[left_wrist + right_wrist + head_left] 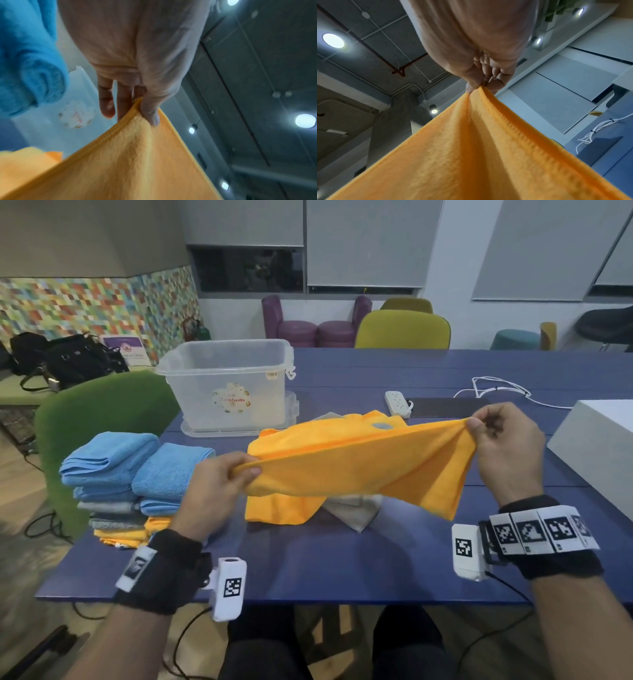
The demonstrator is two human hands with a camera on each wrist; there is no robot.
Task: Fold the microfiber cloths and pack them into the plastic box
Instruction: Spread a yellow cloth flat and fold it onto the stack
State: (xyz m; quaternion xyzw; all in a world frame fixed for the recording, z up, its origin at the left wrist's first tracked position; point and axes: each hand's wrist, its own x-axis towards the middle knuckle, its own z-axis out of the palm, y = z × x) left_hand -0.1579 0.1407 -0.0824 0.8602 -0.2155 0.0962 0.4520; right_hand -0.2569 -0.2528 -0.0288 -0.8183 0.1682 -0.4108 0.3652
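Observation:
An orange microfiber cloth [359, 467] hangs stretched in the air above the blue table [342, 563]. My left hand [219, 484] pinches its left corner between thumb and fingers [150, 112]. My right hand [503, 446] pinches the right corner [479, 88], held a little higher. The same orange cloth [128, 162] [471, 155] fills both wrist views. The clear plastic box [229, 385] stands empty on its lid at the table's far left. Beside my left hand lie two piles of folded cloths [137, 481], blue on top, then grey and orange.
Under the held cloth lie another orange cloth [281, 508] and a grey one [356, 511]. A white power strip [397, 402], a dark pad [445, 405] and white cables [496, 388] sit behind. A white box [596, 446] stands at the right edge. A green chair [102, 419] is at left.

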